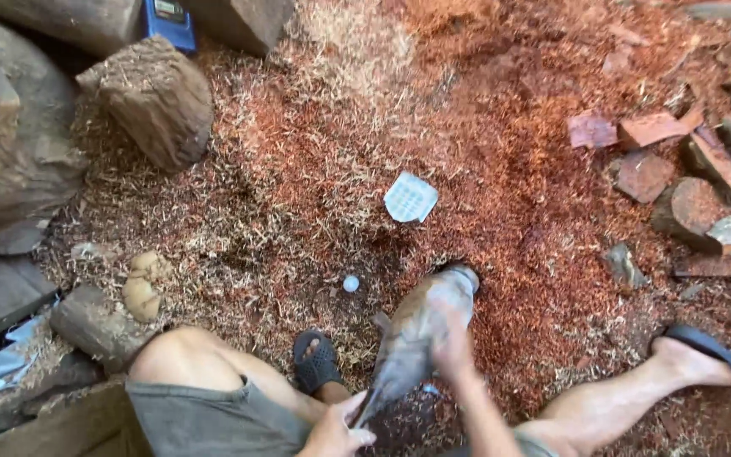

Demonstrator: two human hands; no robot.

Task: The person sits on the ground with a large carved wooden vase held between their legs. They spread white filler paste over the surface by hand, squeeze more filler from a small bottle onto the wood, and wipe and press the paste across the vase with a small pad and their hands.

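Currently left hand (336, 432) grips near narrow end of carved wood piece (412, 338); right hand (453, 343), blurred, clasps its side, far end braced in sawdust (501, 186).

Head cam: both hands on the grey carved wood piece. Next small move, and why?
Probably steady first: the right hand is motion-blurred on the upper part of the grey carved wood piece, whose top end points into the shavings. The left hand only pinches its narrow lower end, so a firmer hold there seems wise.
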